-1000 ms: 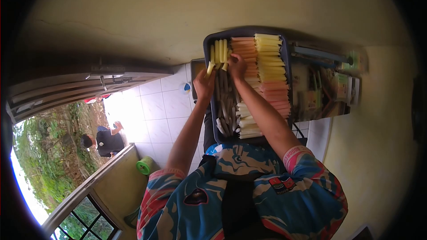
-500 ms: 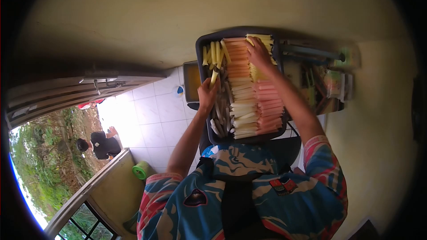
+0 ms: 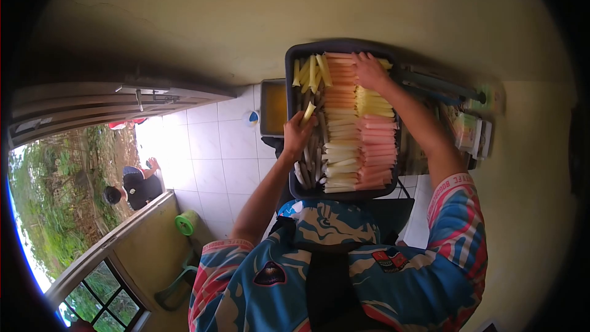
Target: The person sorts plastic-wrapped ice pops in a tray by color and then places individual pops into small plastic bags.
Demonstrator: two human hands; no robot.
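A dark tray point(image 3: 294, 179) holds rows of filled tubes: orange ones point(image 3: 340, 80), pink ones point(image 3: 378, 147), white ones point(image 3: 341, 163) and yellow ones point(image 3: 373, 103). Loose yellow tubes lie at its upper left, with greyish tubes point(image 3: 307, 169) below them. My left hand point(image 3: 298, 132), over the tray's left side, grips a yellow tube point(image 3: 308, 112) that points up and right. At the top right of the tray, my right hand point(image 3: 370, 72) rests over the tube rows with its fingers bent downward; whether they hold a tube is hidden.
Left of the tray stands a grey container point(image 3: 273, 107) with yellowish contents. A green bin point(image 3: 186, 223) is on the tiled floor point(image 3: 209, 147). Outside the doorway is another person point(image 3: 141, 187). Stacked items point(image 3: 470, 129) stand to the right.
The view has shifted, so the tray appears farther right. My right hand has moved slightly left across the upper rows. The yellow tube remains in my left hand.
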